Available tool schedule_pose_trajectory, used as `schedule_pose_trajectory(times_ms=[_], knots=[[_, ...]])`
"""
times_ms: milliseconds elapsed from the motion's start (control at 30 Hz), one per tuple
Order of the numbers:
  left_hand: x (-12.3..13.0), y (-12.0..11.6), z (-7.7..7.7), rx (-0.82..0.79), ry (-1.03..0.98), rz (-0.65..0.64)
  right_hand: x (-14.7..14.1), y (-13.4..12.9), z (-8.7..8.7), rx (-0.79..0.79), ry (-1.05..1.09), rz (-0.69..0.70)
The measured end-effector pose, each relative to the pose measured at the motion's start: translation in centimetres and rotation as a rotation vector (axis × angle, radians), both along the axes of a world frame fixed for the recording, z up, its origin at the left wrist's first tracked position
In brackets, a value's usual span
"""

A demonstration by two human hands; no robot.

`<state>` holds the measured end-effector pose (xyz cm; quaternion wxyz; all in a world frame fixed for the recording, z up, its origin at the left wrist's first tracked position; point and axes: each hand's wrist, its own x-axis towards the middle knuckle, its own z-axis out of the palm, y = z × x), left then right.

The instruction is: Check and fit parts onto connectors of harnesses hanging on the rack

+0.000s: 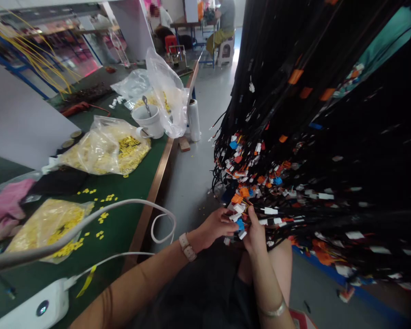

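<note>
In front of my lap, my left hand (216,227) closes its fingers on a small cluster of plug connectors at the end of a wire harness. The cluster includes a white connector (239,208), a blue connector (240,224) and an orange connector (237,198). My right hand (255,232) grips the same cluster from the other side, thumb up along the wires. Which single connector each fingertip presses is hard to make out. Around both hands hang thick bundles of black wire harnesses (274,91), their ends carrying white, orange and blue connectors.
At left, a green-topped table (137,192) bears bags of yellow pieces (106,146), a white mug (150,119), pink gloves (7,205) and a white power bank (37,306). A white cable (116,205) loops past the table's edge. People sit farther back.
</note>
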<state>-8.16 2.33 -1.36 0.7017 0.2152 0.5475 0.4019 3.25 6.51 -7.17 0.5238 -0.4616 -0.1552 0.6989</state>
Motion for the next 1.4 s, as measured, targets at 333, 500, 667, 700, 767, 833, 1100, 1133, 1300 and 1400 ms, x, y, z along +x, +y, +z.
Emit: schedule_pose_trajectory(times_ms=[333, 500, 667, 700, 767, 833, 1100, 1133, 1300, 1400], knots=[[0.6, -0.7, 1.2, 0.354, 0.436, -0.097, -0.3, -0.2, 0.7, 0.003, 0.042, 0.01], [-0.4, 0.1, 1.5, 0.458, 0.519, 0.054, -0.5, -0.5, 0.6, 0.109, 0.047, 0.012], [-0.8, 0.5, 0.5, 0.396, 0.533, 0.068, -0.6, -0.8, 0.1, 0.131, 0.002, 0.026], [-0.9, 0.5, 0.5, 0.369, 0.478, 0.025, -0.5, -0.8, -0.1, 0.143, -0.015, 0.025], [-0.9, 0.5, 0.7, 0.358, 0.371, -0.068, -0.4, -0.8, -0.3, 0.16, -0.053, 0.008], [-1.0, 0.4, 0.8, 0.404, 0.369, -0.126, -0.3, -0.7, -0.6, 0.163, -0.109, -0.013], [-1.0, -0.1, 0.3, 0.542, 0.536, -0.166, 0.0, -0.7, -1.1, 0.202, -0.223, 0.022], [-0.9, -0.1, 0.4, 0.564, 0.554, -0.161, 0.0, -0.8, -1.1, 0.215, -0.227, 0.015], [-1.0, -0.1, 1.0, 0.72, 0.769, -0.152, -0.2, -0.7, -1.0, 0.245, -0.283, 0.022], [-1.1, -0.1, 1.1, 0.808, 0.808, -0.192, -0.2, -0.7, -1.0, 0.273, -0.262, 0.044]])
